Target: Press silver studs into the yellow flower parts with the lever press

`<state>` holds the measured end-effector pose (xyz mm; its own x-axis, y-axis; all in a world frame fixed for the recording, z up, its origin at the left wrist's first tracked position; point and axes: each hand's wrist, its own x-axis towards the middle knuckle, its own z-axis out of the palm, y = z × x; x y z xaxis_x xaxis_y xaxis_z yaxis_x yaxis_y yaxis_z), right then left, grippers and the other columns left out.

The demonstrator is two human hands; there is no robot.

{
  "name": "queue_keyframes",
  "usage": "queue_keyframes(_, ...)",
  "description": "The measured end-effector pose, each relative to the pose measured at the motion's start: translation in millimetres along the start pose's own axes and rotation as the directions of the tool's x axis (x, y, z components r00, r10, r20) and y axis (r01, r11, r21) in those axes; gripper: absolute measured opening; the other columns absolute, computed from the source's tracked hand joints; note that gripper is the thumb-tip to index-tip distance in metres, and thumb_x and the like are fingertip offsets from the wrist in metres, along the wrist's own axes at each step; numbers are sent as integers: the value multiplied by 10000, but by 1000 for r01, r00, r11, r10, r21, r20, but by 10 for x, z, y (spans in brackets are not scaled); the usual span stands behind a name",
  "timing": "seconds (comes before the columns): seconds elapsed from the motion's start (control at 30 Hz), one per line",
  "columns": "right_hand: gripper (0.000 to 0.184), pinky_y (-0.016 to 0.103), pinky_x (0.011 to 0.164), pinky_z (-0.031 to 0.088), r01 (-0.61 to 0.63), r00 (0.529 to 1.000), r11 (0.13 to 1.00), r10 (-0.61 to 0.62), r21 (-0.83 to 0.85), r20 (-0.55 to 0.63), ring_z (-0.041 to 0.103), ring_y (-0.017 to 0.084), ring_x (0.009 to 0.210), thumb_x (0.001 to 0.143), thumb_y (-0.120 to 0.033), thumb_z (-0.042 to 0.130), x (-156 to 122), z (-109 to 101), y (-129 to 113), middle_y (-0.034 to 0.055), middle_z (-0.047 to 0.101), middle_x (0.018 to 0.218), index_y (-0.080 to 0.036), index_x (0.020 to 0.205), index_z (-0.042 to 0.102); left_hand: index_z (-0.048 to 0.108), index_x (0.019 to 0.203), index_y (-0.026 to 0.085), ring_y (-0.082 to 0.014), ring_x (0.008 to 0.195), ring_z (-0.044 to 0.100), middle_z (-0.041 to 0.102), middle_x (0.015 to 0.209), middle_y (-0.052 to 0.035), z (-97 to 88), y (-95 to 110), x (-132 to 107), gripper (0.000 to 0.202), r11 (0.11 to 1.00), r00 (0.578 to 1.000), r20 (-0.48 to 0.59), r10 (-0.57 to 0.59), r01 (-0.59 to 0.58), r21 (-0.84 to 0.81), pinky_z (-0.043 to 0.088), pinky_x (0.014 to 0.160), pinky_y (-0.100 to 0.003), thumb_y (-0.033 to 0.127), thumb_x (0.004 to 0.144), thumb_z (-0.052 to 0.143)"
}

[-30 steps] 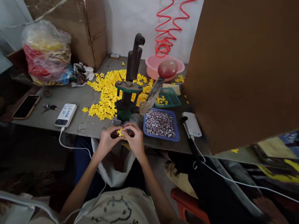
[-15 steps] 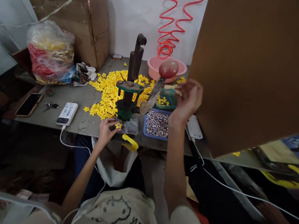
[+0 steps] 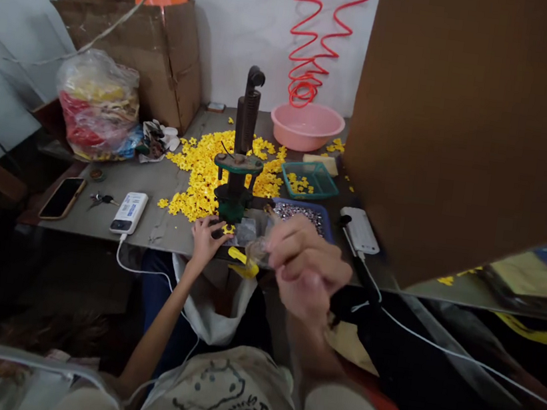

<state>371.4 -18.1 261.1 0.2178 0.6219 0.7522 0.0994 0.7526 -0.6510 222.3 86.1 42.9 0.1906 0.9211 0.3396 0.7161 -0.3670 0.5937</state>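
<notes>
At the base of a green hand press (image 3: 232, 203), my left hand (image 3: 206, 238) pinches a small yellow star-like plastic piece (image 3: 228, 229) under the ram. My right hand (image 3: 309, 263) is wrapped around the press lever (image 3: 264, 244), which points down toward me and is partly wrapped in clear plastic. The lever's round knob is mostly covered by my fingers. Behind my right hand sits a blue tray (image 3: 329, 222) of small shiny metal parts. A yellow curved handle (image 3: 244, 262) sticks out at the table edge below the press.
Loose yellow pieces (image 3: 200, 168) are heaped behind the press. Beyond them are a teal basket (image 3: 324, 181) and a pink basin (image 3: 306, 132). A large cardboard sheet (image 3: 464, 136) blocks the right side. A power bank (image 3: 128, 213) and a phone (image 3: 63, 197) lie at left.
My right hand has come down from beside the raised knob and now grips it. The lever has swung down toward me. My left hand stays at the press base with the yellow piece.
</notes>
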Motion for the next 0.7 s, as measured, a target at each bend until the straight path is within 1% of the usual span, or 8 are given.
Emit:
queue_keyframes(0.17,432,382,725,516,154,981,966,-125,207,-146,601,195,661,932,-543,421,-111,-102,14,22,570,612,-240,679,596,758,1041,283,-334,1134,493,627,1170,-104,-156,30,-13,262,999,1000,-8,-1,1,-35,398,965,-496,368,793,757)
queue_keyframes(0.23,347,385,839,515,43,981,996,-28,73,-193,649,201,862,930,-526,435,7,-320,247,45,677,891,-250,922,646,746,1048,288,-313,1111,530,633,1121,-92,-260,-18,-211,287,992,1000,3,4,-4,-122,420,964,-466,350,770,778)
queue_keyframes(0.3,299,382,890,498,-178,972,952,131,-247,-195,647,207,972,926,-453,477,40,-648,596,69,688,1055,-236,1064,630,725,1075,288,-271,1039,585,637,1080,-81,-317,-108,-561,336,967,997,79,12,8,-253,470,921,-411,307,747,793)
queue_keyframes(0.37,259,386,894,484,-374,911,638,390,-673,-136,654,239,956,891,-363,554,-51,-999,989,99,711,977,-183,1042,664,712,1080,293,-235,906,622,659,996,-63,-309,-212,-974,355,942,973,231,-1,78,-326,512,820,-372,237,736,782)
queue_keyframes(0.43,216,372,895,474,-313,771,326,636,-892,-38,645,271,1013,821,-270,658,-226,-1269,1337,125,714,1028,-160,1003,698,693,1135,307,-220,872,636,672,1020,-61,-283,-314,-1290,447,931,940,342,-20,142,-336,529,803,-361,186,713,779)
queue_keyframes(0.47,221,359,889,471,-241,711,239,704,-941,-3,638,279,1038,796,-241,691,-320,-1356,1472,132,708,1067,-156,999,706,679,1164,310,-216,863,640,679,1030,-60,-290,-369,-1365,467,930,934,357,-29,156,-333,532,805,-360,183,722,765)
queue_keyframes(0.57,196,319,823,460,-128,680,184,731,-974,49,637,260,1027,810,-207,685,-531,-1448,1688,118,699,1106,-161,999,707,679,1149,278,-214,867,647,699,1017,-59,-477,-596,-1172,312,945,973,220,-66,132,-300,528,816,-360,244,841,640)
queue_keyframes(0.7,146,300,721,429,-155,727,199,686,-968,25,646,226,929,873,-168,570,-601,-1416,1706,78,715,1003,-184,918,708,649,1204,209,-230,935,635,658,1163,-109,-921,-1014,-260,340,990,984,-123,-125,117,-75,517,845,-370,233,912,478)
